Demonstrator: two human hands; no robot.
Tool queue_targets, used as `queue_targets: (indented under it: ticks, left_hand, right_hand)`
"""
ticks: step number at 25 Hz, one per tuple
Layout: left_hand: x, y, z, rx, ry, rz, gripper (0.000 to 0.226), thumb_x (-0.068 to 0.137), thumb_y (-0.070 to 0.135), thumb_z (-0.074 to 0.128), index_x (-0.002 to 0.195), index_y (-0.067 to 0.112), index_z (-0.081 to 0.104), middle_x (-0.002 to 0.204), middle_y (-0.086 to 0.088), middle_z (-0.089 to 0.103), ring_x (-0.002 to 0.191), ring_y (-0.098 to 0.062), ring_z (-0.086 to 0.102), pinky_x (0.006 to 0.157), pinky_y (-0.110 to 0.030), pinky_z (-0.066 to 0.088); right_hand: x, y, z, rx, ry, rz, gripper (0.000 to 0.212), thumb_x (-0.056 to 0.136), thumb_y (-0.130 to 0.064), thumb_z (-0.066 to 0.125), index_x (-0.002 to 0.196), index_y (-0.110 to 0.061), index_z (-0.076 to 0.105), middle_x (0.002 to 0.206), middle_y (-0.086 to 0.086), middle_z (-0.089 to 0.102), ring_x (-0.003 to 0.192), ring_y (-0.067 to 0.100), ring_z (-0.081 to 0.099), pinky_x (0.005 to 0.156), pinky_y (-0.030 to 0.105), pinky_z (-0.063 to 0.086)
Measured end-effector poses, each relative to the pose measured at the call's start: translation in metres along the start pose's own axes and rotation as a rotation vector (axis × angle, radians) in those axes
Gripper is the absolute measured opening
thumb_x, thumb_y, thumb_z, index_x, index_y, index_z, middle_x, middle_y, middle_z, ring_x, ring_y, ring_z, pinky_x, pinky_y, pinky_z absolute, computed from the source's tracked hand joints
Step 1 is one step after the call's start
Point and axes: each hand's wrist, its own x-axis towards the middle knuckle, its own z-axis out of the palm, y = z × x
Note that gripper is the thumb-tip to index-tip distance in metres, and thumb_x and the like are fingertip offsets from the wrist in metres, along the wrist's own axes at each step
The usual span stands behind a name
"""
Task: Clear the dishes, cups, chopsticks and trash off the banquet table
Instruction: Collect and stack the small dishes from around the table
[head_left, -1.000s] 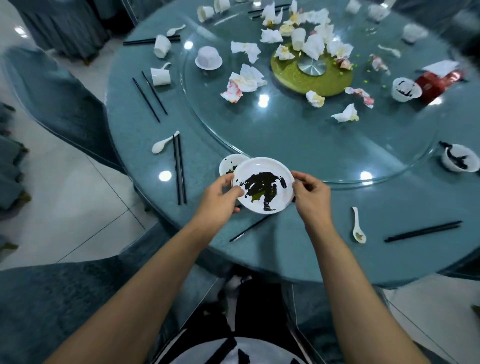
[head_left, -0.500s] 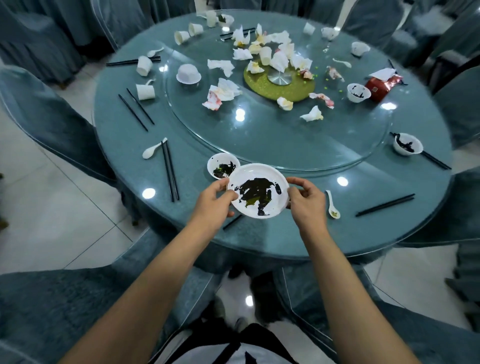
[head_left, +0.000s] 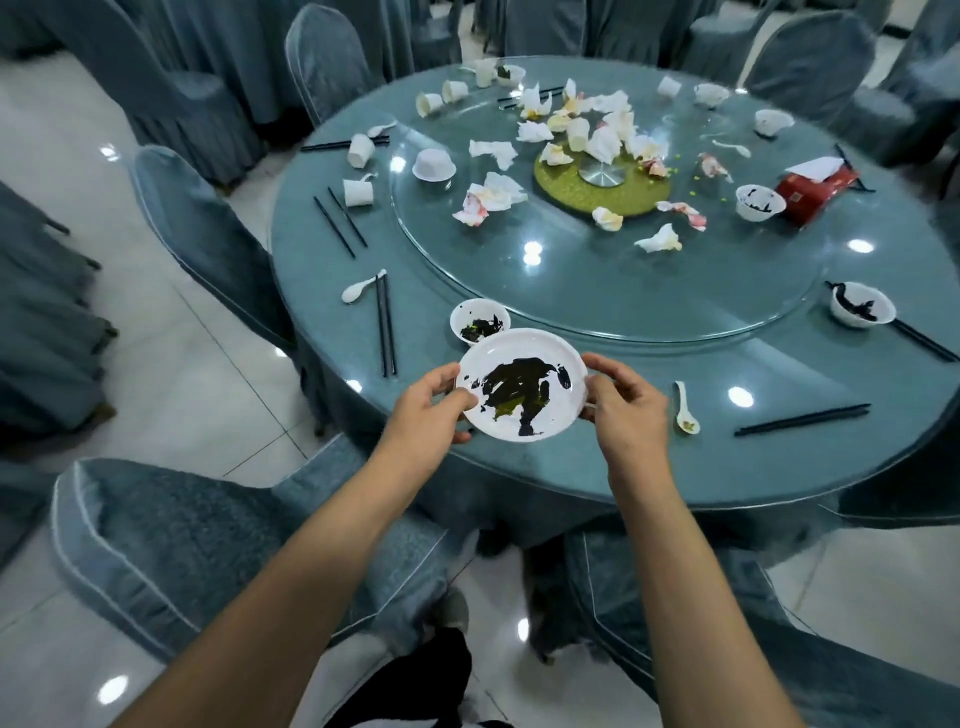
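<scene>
Teal cloth under glass covers the round banquet table (head_left: 649, 457), which carries a large glass turntable (head_left: 597, 280) on top. Chairs in matching teal covers ring it on a pale glossy tiled floor (head_left: 171, 364).

The left hand (head_left: 428, 413) grips the white plate (head_left: 522, 384) at its 9 o'clock rim, thumb curled over the top edge and fingers underneath. The right hand (head_left: 626, 408) pinches the rim at 3 o'clock, its fingers bent round the edge. The plate, smeared with dark sauce, is held over the table's 6 o'clock edge; whether it touches the glass cannot be told.

Just beyond the plate at 11 o'clock stands a small dirty bowl (head_left: 479, 322), close to the turntable's rim. A pair of black chopsticks (head_left: 385, 325) and a white spoon (head_left: 361, 288) lie to the left at 10 o'clock. A second spoon (head_left: 684, 413) lies just right of the right hand, with more chopsticks (head_left: 802, 420) beyond it at 3 o'clock. Crumpled napkins (head_left: 491, 200) and paper cups (head_left: 358, 193) litter the far half around a green centre mat (head_left: 602, 187). Between the two nearest chairs at 6 o'clock, bare floor shows below the arms.
</scene>
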Motion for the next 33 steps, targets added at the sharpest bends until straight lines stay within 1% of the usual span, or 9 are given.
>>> queue_targets:
  ticks: [3, 6, 10, 14, 20, 26, 27, 30, 33]
  left_hand:
    - [-0.026, -0.007, -0.012, -0.040, 0.064, -0.012, 0.032, 0.095, 0.004, 0.058, 0.118, 0.026, 0.061, 0.119, -0.001, 0.067, 0.094, -0.017, 0.064, 0.067, -0.028, 0.056]
    - [-0.054, -0.014, -0.032, -0.061, 0.115, -0.006, 0.037, 0.096, 0.002, 0.057, 0.130, 0.016, 0.060, 0.118, -0.005, 0.066, 0.094, -0.018, 0.063, 0.066, -0.027, 0.056]
    - [-0.088, -0.020, -0.069, -0.062, 0.203, 0.022, 0.040, 0.097, 0.003, 0.057, 0.135, 0.016, 0.059, 0.110, 0.003, 0.067, 0.089, -0.013, 0.063, 0.069, -0.028, 0.058]
    - [-0.112, -0.026, -0.108, -0.071, 0.269, 0.039, 0.040, 0.098, 0.006, 0.056, 0.137, 0.017, 0.058, 0.107, 0.010, 0.065, 0.090, -0.010, 0.063, 0.077, -0.034, 0.060]
    - [-0.133, -0.039, -0.178, -0.091, 0.347, 0.053, 0.041, 0.098, 0.005, 0.055, 0.139, 0.014, 0.056, 0.110, 0.004, 0.065, 0.086, -0.007, 0.060, 0.064, -0.022, 0.059]
    - [-0.129, -0.040, -0.272, -0.103, 0.344, 0.053, 0.043, 0.099, 0.007, 0.056, 0.141, 0.013, 0.055, 0.120, -0.003, 0.065, 0.092, -0.013, 0.067, 0.082, -0.038, 0.062]
    - [-0.127, -0.038, -0.287, -0.102, 0.335, 0.061, 0.041, 0.099, 0.007, 0.055, 0.139, 0.014, 0.057, 0.118, -0.002, 0.066, 0.086, -0.010, 0.069, 0.080, -0.036, 0.062]
    - [-0.121, -0.035, -0.337, -0.114, 0.288, 0.103, 0.034, 0.098, 0.002, 0.053, 0.126, 0.021, 0.061, 0.106, 0.003, 0.068, 0.067, 0.001, 0.070, 0.060, -0.021, 0.058]
    - [-0.113, -0.035, -0.384, -0.087, 0.261, 0.091, 0.036, 0.098, 0.005, 0.054, 0.128, 0.022, 0.062, 0.108, 0.002, 0.068, 0.074, -0.003, 0.069, 0.061, -0.020, 0.055]
  right_hand:
    - [-0.021, 0.000, 0.006, 0.009, -0.050, -0.020, 0.031, 0.096, 0.002, 0.055, 0.094, -0.020, 0.076, 0.075, -0.009, 0.076, 0.065, 0.007, 0.067, 0.060, 0.023, 0.057]
    - [-0.046, 0.002, 0.018, -0.016, -0.103, -0.015, 0.028, 0.095, 0.002, 0.055, 0.098, -0.014, 0.077, 0.074, -0.008, 0.076, 0.066, 0.009, 0.067, 0.061, 0.024, 0.059]
    - [-0.080, 0.006, 0.043, -0.032, -0.195, 0.007, 0.027, 0.095, 0.001, 0.057, 0.096, -0.017, 0.077, 0.078, -0.002, 0.076, 0.071, 0.016, 0.068, 0.068, 0.032, 0.063]
    - [-0.106, 0.008, 0.076, -0.046, -0.278, 0.000, 0.029, 0.093, 0.001, 0.055, 0.096, -0.017, 0.077, 0.078, -0.002, 0.077, 0.072, 0.014, 0.069, 0.065, 0.028, 0.061]
    - [-0.146, 0.016, 0.137, -0.083, -0.384, 0.004, 0.024, 0.093, -0.004, 0.060, 0.097, -0.020, 0.077, 0.076, -0.005, 0.076, 0.068, 0.010, 0.068, 0.061, 0.024, 0.057]
    - [-0.192, 0.024, 0.219, -0.064, -0.371, -0.002, 0.027, 0.092, -0.003, 0.059, 0.091, -0.023, 0.076, 0.070, -0.008, 0.074, 0.059, 0.002, 0.065, 0.055, 0.016, 0.052]
    - [-0.199, 0.027, 0.232, -0.063, -0.367, -0.004, 0.027, 0.092, -0.003, 0.058, 0.091, -0.023, 0.076, 0.069, -0.008, 0.074, 0.058, 0.001, 0.064, 0.055, 0.016, 0.052]
    - [-0.221, 0.033, 0.273, -0.073, -0.334, -0.010, 0.027, 0.092, -0.004, 0.059, 0.091, -0.024, 0.077, 0.071, -0.006, 0.074, 0.060, 0.003, 0.064, 0.056, 0.019, 0.053]
    - [-0.242, 0.037, 0.310, -0.090, -0.289, -0.010, 0.028, 0.093, -0.005, 0.058, 0.091, -0.026, 0.077, 0.079, -0.004, 0.077, 0.068, 0.007, 0.068, 0.064, 0.027, 0.060]
